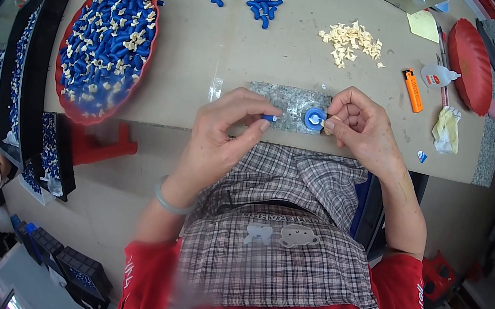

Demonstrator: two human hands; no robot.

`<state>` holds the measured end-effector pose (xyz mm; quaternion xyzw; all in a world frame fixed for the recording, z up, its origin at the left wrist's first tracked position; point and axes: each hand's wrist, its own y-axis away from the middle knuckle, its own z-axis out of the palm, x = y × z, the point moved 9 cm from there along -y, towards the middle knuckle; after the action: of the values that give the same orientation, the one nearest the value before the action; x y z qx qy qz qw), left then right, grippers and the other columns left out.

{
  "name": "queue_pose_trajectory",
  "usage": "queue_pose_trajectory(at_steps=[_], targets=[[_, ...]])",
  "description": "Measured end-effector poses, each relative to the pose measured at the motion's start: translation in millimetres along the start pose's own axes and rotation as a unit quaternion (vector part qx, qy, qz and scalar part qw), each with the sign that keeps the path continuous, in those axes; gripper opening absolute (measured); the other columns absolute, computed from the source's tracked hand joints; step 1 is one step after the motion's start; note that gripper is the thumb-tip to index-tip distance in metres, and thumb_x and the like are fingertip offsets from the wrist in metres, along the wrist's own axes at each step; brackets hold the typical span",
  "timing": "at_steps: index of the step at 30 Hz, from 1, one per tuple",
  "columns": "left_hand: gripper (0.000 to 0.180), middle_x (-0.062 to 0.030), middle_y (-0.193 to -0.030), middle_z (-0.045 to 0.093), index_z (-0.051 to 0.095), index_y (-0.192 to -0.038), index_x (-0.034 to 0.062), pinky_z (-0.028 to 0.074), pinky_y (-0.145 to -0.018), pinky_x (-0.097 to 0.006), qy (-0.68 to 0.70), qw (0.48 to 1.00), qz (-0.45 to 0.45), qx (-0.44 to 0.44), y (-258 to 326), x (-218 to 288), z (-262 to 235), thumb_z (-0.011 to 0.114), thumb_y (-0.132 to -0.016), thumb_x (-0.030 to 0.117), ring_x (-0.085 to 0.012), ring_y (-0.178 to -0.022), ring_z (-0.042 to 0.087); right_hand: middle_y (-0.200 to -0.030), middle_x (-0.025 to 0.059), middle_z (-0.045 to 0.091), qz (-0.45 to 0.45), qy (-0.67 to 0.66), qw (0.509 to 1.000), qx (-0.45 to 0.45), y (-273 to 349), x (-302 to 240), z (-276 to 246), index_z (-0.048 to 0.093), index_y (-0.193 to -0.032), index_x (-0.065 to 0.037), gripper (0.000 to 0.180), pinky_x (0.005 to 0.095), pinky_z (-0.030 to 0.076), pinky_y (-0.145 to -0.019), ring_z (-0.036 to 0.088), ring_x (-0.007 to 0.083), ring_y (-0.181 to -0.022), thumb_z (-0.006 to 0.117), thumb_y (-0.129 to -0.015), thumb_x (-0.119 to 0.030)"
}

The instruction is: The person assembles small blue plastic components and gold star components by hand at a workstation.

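Note:
My left hand pinches a small blue curved piece between thumb and fingertips, its pale end pointing right. Under both hands' fingertips lies a speckled grey stone slab at the table's front edge. On its right part sits a small round blue dish with something whitish in its middle. Right beside the dish, my right hand is closed in a pinch. A bit of cream colour shows at those fingertips, too small to make out.
Loose blue curved pieces and a heap of cream bits lie farther back. A red scalloped tray of both stands left. At right are an orange tool, a squeeze bottle, a crumpled cloth and another red tray.

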<state>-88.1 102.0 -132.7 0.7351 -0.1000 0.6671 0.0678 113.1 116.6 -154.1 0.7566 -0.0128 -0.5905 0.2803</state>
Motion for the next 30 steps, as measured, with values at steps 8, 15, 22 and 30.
queue_pose_trajectory(at_steps=[8,15,22,30], targets=[[0.019,-0.0102,-0.098,0.065,0.07,-0.101,-0.0004,0.054,-0.074,-0.027,0.014,1.0,0.005,-0.011,0,2,4,0.063,-0.085,-0.004,-0.0169,-0.084,0.065,-0.077,-0.0029,0.058,-0.035,0.107,0.994,0.002,1,-14,2,0.055,-0.1,-0.004,0.018,0.0177,0.042,-0.055,0.054,0.0013,-0.066,0.066,-0.087,0.003],[0.017,-0.0107,-0.1,0.066,0.069,-0.1,-0.0004,0.054,-0.072,-0.027,0.022,0.999,0.004,-0.031,1,3,20,0.066,-0.084,-0.004,-0.017,-0.083,0.065,-0.081,0.0018,0.064,-0.03,-0.146,0.989,-0.02,9,-10,8,0.055,-0.103,-0.005,0.021,0.017,0.042,-0.053,0.056,0.0034,-0.065,0.069,-0.088,-0.001],[0.016,-0.012,-0.101,0.067,0.069,-0.103,-0.0014,0.057,-0.076,-0.029,0.045,0.998,0.011,-0.036,1,4,29,0.067,-0.086,-0.002,-0.0196,-0.086,0.067,-0.083,0.0049,0.064,-0.073,-0.293,0.953,-0.031,15,-10,28,0.053,-0.105,-0.004,0.022,0.016,0.041,-0.05,0.054,0.0042,-0.061,0.068,-0.09,-0.001],[0.017,-0.0124,-0.101,0.068,0.069,-0.103,-0.0023,0.058,-0.076,-0.03,0.022,0.999,0.019,-0.04,2,7,32,0.066,-0.086,-0.004,-0.0202,-0.088,0.069,-0.085,0.0045,0.065,-0.075,-0.287,0.954,-0.045,15,-7,34,0.054,-0.107,-0.003,0.02,0.0167,0.044,-0.054,0.057,0.0039,-0.065,0.067,-0.092,-0.003]])
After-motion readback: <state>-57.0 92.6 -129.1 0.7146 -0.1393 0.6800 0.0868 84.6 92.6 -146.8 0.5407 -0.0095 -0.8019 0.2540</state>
